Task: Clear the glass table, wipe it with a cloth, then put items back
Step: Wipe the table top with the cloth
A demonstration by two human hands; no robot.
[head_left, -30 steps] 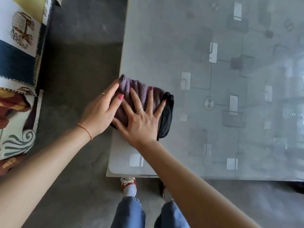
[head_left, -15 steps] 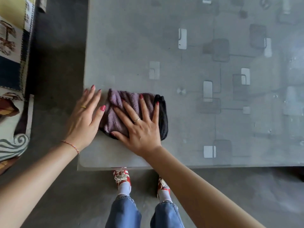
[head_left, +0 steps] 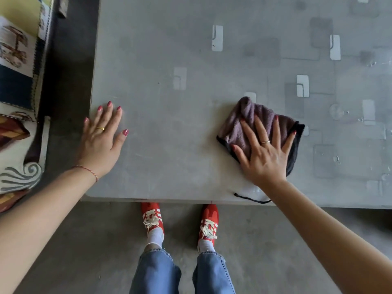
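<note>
A folded purple cloth with a black edge [head_left: 239, 124] lies on the glass table [head_left: 169, 124], right of the middle and near the front edge. My right hand [head_left: 265, 151] presses flat on the cloth with straight, spread fingers. A thin black thread from the cloth trails to the table's front edge. My left hand [head_left: 104, 139] rests flat on the bare glass at the near left corner, fingers straight, well apart from the cloth. The tabletop bears no other items; only its square pattern shows through.
A patterned cushion or sofa [head_left: 17, 92] stands left of the table across a narrow strip of dark floor. My feet in red shoes [head_left: 152, 217] stand on the grey floor at the table's front edge. Water drops glisten on the glass at the right.
My right hand has slid the cloth to the right along the front of the table. My left hand let go of the cloth and stays flat on the left corner.
</note>
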